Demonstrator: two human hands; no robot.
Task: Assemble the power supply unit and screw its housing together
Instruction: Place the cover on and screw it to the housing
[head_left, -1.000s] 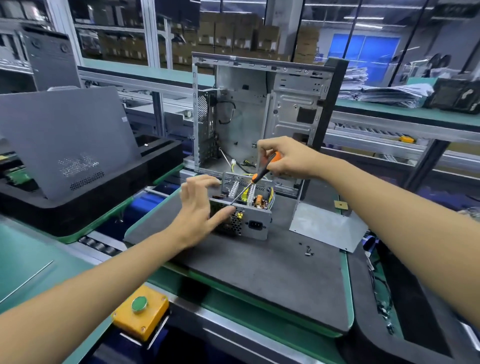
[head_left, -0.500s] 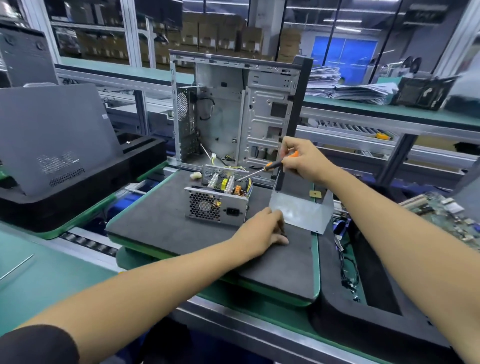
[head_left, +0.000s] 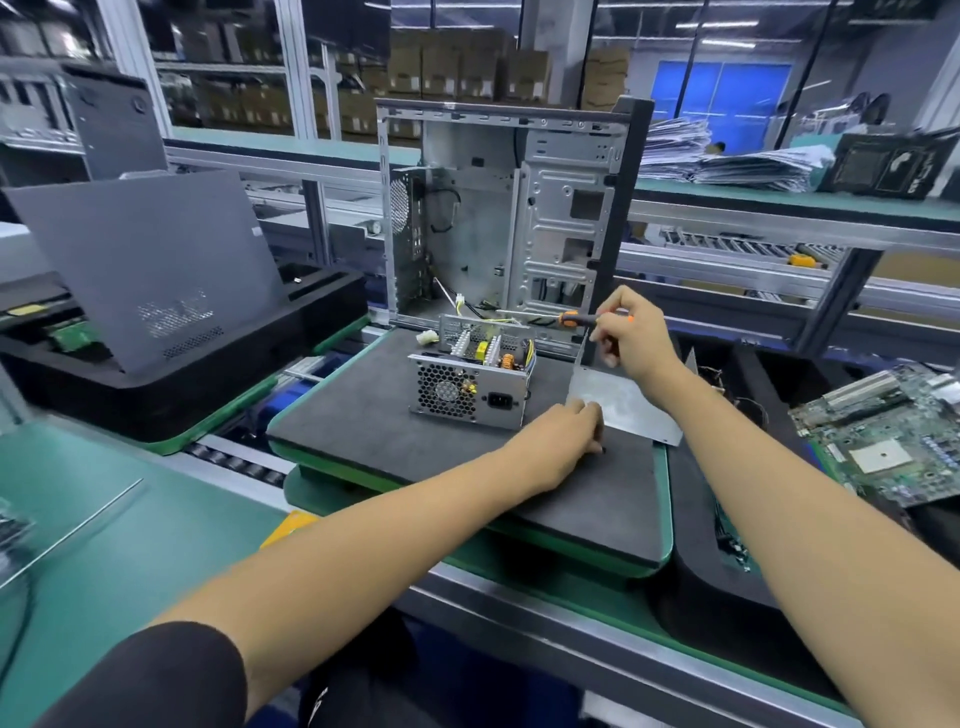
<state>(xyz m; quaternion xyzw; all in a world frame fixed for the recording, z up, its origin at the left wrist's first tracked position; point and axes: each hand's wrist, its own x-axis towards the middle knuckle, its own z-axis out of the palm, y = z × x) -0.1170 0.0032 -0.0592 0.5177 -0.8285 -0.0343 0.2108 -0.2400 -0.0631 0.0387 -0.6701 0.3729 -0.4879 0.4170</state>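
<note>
The power supply unit (head_left: 470, 384) sits open-topped on the grey pad (head_left: 363, 415), its circuitry exposed, so the housing is not yet closed. Right of the unit lies the metal cover (head_left: 631, 408), unfitted. The left hand (head_left: 563, 436) reaches down beside that cover, fingers hidden. The right hand (head_left: 631, 332) grips a screwdriver (head_left: 550, 318) above the unit.

No legible text, label or number anywhere (all too blurred).
</note>
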